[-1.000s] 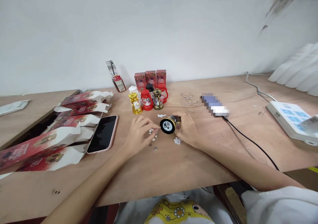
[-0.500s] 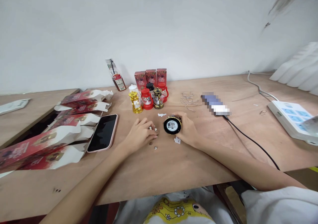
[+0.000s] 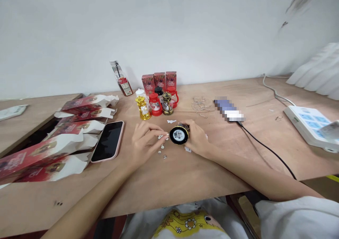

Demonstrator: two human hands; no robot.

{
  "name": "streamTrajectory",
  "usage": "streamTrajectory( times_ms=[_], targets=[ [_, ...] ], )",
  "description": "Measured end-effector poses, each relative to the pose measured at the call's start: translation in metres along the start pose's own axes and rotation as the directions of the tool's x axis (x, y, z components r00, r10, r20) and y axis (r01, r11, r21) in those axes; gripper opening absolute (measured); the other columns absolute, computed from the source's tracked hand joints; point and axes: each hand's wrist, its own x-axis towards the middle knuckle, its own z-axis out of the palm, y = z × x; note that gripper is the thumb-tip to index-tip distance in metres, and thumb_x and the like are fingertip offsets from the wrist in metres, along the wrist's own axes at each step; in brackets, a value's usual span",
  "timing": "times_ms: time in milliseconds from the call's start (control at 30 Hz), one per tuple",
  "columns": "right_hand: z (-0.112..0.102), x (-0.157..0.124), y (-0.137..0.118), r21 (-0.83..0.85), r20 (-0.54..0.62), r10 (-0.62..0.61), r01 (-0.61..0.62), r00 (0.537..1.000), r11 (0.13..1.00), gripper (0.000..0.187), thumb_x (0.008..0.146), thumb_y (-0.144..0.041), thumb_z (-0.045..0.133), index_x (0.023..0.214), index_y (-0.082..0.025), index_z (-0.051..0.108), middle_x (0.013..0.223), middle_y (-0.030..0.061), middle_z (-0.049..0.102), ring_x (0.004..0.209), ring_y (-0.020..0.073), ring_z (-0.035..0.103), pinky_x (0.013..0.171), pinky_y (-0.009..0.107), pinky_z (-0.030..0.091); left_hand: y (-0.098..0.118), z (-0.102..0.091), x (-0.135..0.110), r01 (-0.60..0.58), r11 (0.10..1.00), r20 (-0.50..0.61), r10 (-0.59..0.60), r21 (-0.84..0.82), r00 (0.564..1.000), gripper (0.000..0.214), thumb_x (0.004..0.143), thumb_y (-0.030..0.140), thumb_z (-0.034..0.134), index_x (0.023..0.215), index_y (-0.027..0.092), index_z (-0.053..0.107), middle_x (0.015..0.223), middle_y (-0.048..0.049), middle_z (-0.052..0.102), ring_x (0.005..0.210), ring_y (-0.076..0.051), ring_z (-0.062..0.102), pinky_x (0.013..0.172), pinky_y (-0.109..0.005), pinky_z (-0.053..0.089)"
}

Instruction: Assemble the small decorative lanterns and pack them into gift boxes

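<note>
My right hand grips a small black and gold toy lantern lying on its side, its round base turned toward me. My left hand is lifted just off the table, thumb and forefinger pinched on a small button cell at the lantern's base. Several more button cells lie loose on the wooden table just under my left hand. A small white tab rests by my right wrist.
Several finished mini lanterns stand behind, with three red boxes. Flat red cartons and a black phone lie left. Wire handles, another phone on a black cable and a white power strip sit right.
My left hand picked a button cell from the loose pile and raised it to the lantern's base. My right hand turned the lantern slightly toward the left hand.
</note>
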Motion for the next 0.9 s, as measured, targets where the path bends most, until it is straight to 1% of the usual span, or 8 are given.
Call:
streamTrajectory(
  times_ms=[100,233,533,700,767,800,867,900],
  targets=[
    [0.004,0.000,-0.006,-0.038,0.016,-0.058,0.059,0.998,0.998,0.043,0.069,-0.010,0.052,0.108,-0.023,0.043,0.100,0.0081,0.065,0.087,0.0245,0.065,0.073,0.037,0.051,0.009,-0.005,0.002,-0.074,0.995,-0.080,0.079,0.063,0.994,0.003,0.083,0.024,0.064,0.085,0.024,0.066,0.079,0.0004,0.066,0.069,-0.012,0.054,0.064,-0.030,0.037],
    [0.006,-0.001,-0.012,-0.093,0.015,-0.137,0.138,0.990,0.986,0.042,0.070,-0.009,0.050,0.109,-0.021,0.041,0.100,0.0100,0.064,0.086,0.0250,0.064,0.072,0.036,0.051,0.013,-0.001,0.001,-0.157,0.977,-0.079,0.169,0.142,0.982,0.008,0.081,0.020,0.067,0.086,0.025,0.067,0.078,0.0022,0.068,0.066,-0.011,0.050,0.063,-0.030,0.032],
    [0.006,-0.002,-0.015,-0.045,0.039,-0.097,0.099,0.995,0.994,0.043,0.069,-0.008,0.049,0.109,-0.022,0.041,0.104,0.0098,0.064,0.089,0.0248,0.064,0.074,0.036,0.051,0.011,0.004,-0.003,-0.175,0.968,-0.031,0.184,0.178,0.983,0.012,0.082,0.022,0.066,0.093,0.027,0.067,0.083,0.0015,0.070,0.069,-0.012,0.050,0.064,-0.031,0.029],
    [0.004,-0.001,-0.011,-0.047,0.006,-0.047,0.047,0.999,0.998,0.042,0.067,-0.008,0.050,0.107,-0.021,0.042,0.099,0.0089,0.065,0.086,0.0244,0.065,0.072,0.035,0.051,0.007,0.002,-0.002,-0.096,0.984,-0.095,0.111,0.153,0.989,0.009,0.085,0.023,0.062,0.092,0.024,0.068,0.079,0.0000,0.067,0.068,-0.012,0.051,0.064,-0.030,0.032],
    [0.002,0.000,-0.007,-0.053,-0.001,0.002,-0.002,1.000,0.999,0.041,0.067,-0.010,0.052,0.106,-0.021,0.043,0.097,0.0084,0.066,0.086,0.0243,0.065,0.072,0.035,0.051,-0.002,0.002,0.000,-0.009,0.991,-0.048,0.015,0.135,0.999,0.009,0.086,0.026,0.060,0.087,0.023,0.069,0.077,-0.0006,0.065,0.071,-0.013,0.053,0.065,-0.030,0.032],
    [0.001,0.001,-0.005,-0.058,-0.002,0.025,-0.025,1.000,0.998,0.040,0.068,-0.011,0.053,0.106,-0.021,0.043,0.097,0.0083,0.066,0.087,0.0243,0.065,0.072,0.035,0.051,-0.008,0.003,0.000,0.036,0.993,0.013,-0.038,0.113,0.999,0.011,0.087,0.027,0.059,0.085,0.023,0.069,0.076,-0.0006,0.064,0.073,-0.014,0.053,0.066,-0.030,0.032],
    [-0.001,0.003,-0.001,-0.066,-0.002,0.062,-0.062,0.998,0.996,0.039,0.068,-0.013,0.053,0.105,-0.020,0.043,0.097,0.0082,0.065,0.087,0.0243,0.065,0.072,0.035,0.051,-0.022,0.004,0.001,0.103,0.994,0.187,-0.106,0.024,0.977,0.015,0.087,0.031,0.058,0.082,0.023,0.070,0.076,-0.0005,0.063,0.074,-0.014,0.054,0.067,-0.029,0.033],
    [-0.003,0.003,0.001,-0.069,0.000,0.072,-0.072,0.997,0.995,0.038,0.068,-0.013,0.052,0.105,-0.020,0.043,0.098,0.0083,0.065,0.087,0.0244,0.065,0.072,0.035,0.051,-0.029,0.005,0.001,0.120,0.992,0.296,-0.104,-0.039,0.949,0.017,0.087,0.033,0.059,0.081,0.023,0.071,0.077,-0.0002,0.063,0.075,-0.014,0.054,0.069,-0.029,0.034]
  ],
)
